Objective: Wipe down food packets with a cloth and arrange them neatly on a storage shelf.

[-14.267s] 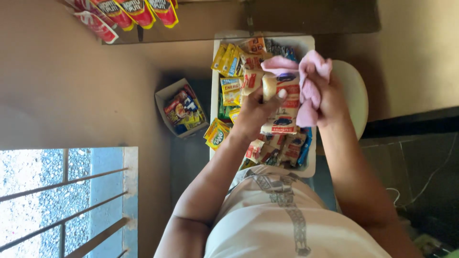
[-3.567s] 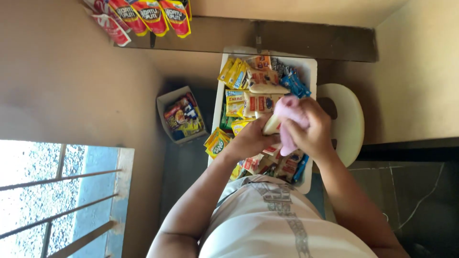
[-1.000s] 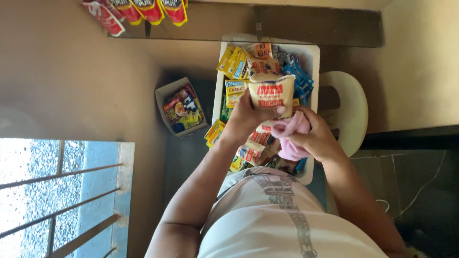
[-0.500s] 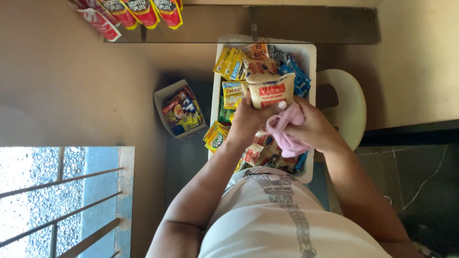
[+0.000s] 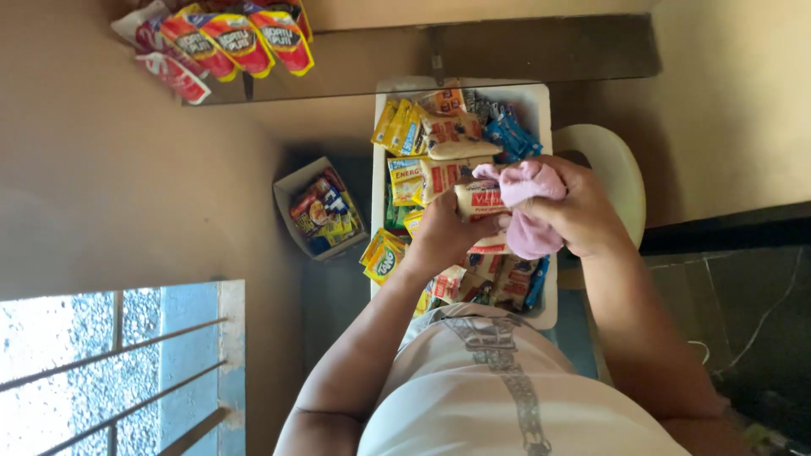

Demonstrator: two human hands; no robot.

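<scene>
The left hand (image 5: 443,236) grips a cream snack packet with a red label (image 5: 479,203) from its 9 o'clock side. The right hand (image 5: 583,211) is closed round a crumpled pink cloth (image 5: 525,209), pressed against the packet's 3 o'clock edge. Both hover over a white rectangular tray (image 5: 545,110) crowded with yellow, blue and cream sachets. At 9 o'clock of the tray sits a small cardboard box of mixed packets (image 5: 319,209); red and yellow hanging pouches (image 5: 228,38) show at 11 o'clock.

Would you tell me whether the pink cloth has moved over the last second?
Yes: the pink cloth has gone up the white tray, farther from the person's body.
</scene>
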